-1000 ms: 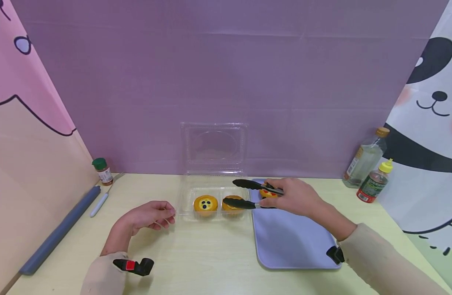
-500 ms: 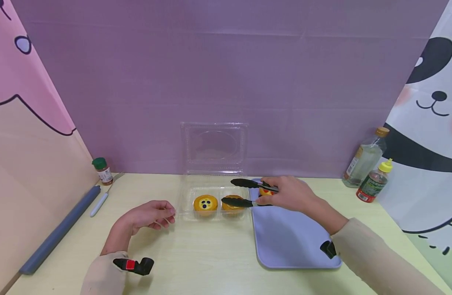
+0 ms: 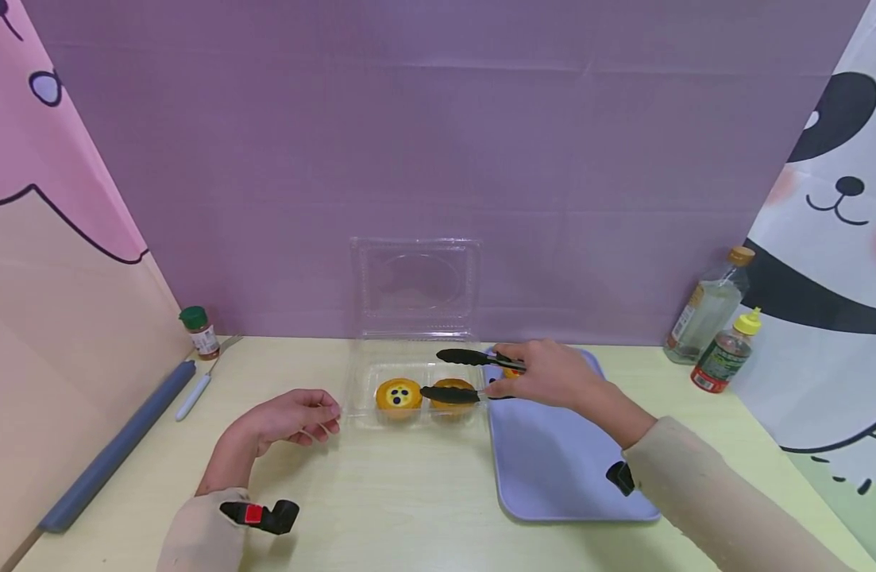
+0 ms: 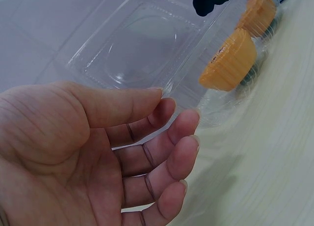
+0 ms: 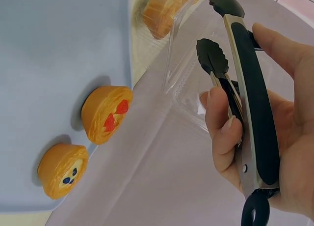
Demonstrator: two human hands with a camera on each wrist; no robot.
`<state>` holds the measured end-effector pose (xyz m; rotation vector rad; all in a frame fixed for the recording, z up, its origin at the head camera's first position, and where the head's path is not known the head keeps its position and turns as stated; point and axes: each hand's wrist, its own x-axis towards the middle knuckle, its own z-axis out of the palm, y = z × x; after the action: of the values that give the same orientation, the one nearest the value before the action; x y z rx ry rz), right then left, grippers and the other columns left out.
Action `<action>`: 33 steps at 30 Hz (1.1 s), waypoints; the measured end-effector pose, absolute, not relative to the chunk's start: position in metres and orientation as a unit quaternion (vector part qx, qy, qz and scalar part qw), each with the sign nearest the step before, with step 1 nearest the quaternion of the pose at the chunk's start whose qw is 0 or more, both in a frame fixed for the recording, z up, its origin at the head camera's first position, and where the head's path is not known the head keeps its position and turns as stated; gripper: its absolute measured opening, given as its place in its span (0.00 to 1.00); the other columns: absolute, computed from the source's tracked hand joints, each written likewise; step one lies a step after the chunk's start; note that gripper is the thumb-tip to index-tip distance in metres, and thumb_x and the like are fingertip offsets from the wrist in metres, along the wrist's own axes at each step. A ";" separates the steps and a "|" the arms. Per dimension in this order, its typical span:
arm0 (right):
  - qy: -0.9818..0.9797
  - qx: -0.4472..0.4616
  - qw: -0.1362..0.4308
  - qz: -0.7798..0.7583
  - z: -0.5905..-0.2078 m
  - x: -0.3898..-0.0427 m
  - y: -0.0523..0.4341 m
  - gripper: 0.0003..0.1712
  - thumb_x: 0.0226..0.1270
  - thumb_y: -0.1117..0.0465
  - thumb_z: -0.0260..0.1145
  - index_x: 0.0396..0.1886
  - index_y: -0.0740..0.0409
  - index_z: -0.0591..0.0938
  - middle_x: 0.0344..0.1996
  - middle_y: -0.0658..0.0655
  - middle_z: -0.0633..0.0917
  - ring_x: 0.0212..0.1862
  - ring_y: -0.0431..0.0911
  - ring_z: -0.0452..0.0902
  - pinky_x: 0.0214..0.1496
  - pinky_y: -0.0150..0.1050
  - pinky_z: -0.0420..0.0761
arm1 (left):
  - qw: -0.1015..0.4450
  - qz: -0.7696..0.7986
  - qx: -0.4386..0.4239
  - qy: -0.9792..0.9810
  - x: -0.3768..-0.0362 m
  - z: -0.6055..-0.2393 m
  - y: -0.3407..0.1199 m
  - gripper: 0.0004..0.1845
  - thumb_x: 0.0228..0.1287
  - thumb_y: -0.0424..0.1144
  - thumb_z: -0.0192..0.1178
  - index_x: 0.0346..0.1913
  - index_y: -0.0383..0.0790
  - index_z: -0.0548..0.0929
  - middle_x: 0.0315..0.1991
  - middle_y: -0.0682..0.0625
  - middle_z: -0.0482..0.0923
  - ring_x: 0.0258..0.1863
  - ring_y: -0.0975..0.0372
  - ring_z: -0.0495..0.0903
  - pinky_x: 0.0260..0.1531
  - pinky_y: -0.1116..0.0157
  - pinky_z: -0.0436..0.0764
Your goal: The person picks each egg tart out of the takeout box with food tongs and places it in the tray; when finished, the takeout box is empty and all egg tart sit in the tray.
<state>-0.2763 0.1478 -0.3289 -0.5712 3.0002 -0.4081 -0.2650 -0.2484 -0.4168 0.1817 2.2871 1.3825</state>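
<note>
My right hand [image 3: 548, 373] grips black-tipped metal tongs [image 3: 459, 357] over the right half of a clear plastic clamshell container [image 3: 412, 334]. The tong tips are apart with nothing between them. Inside the container sit a blueberry-topped tart [image 3: 399, 395] and a second tart [image 3: 450, 403], partly covered by the lower tong arm. Beside the container's left edge is my left hand [image 3: 295, 413], its fingers loosely curled; whether thumb and index touch the rim cannot be told. In the right wrist view, a red-topped tart [image 5: 105, 115] and a blueberry tart [image 5: 62, 171] rest on the tray.
The lilac tray [image 3: 573, 469] lies right of the container, whose lid stands raised at the back. Two bottles, one large [image 3: 708, 306] and one yellow-capped [image 3: 727, 349], stand far right. A green-capped jar [image 3: 199, 332], a white-handled tool [image 3: 193, 399] and a blue-grey roll [image 3: 119, 449] lie left.
My right hand has moved left with the tongs, from the tray's far left toward the container's middle. The left hand has stayed in place.
</note>
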 end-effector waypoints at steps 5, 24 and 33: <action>0.972 -0.192 0.046 -0.130 -0.330 -0.278 0.140 0.45 0.55 0.30 0.70 0.71 0.40 0.73 0.12 0.44 0.71 0.19 0.40 0.61 0.23 0.38 0.58 | 0.229 0.500 0.063 0.833 -0.264 -0.417 -0.248 0.16 0.76 0.44 0.54 0.51 0.32 0.76 0.41 0.46 0.82 0.40 0.56 0.81 0.41 0.60 0.79; 0.975 -0.209 0.041 -0.058 -0.336 -0.291 0.102 0.44 0.55 0.29 0.69 0.70 0.41 0.75 0.57 0.54 0.86 0.34 0.47 0.81 0.22 0.37 0.66 | 0.225 0.505 0.065 0.830 -0.264 -0.417 -0.248 0.14 0.76 0.43 0.54 0.49 0.32 0.77 0.39 0.48 0.82 0.39 0.57 0.82 0.40 0.60 0.78; 0.978 -0.192 0.028 -0.078 -0.342 -0.292 0.093 0.48 0.54 0.26 0.68 0.72 0.42 0.73 0.60 0.54 0.84 0.42 0.51 0.83 0.26 0.39 0.72 | 0.222 0.501 0.067 0.834 -0.263 -0.415 -0.247 0.15 0.76 0.43 0.54 0.49 0.32 0.76 0.39 0.47 0.82 0.39 0.56 0.81 0.40 0.60 0.78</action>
<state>-0.2920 0.0934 -0.3418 -0.5916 3.0185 -0.2409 -0.2633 -0.2471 -0.4147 0.1865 2.3042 1.3845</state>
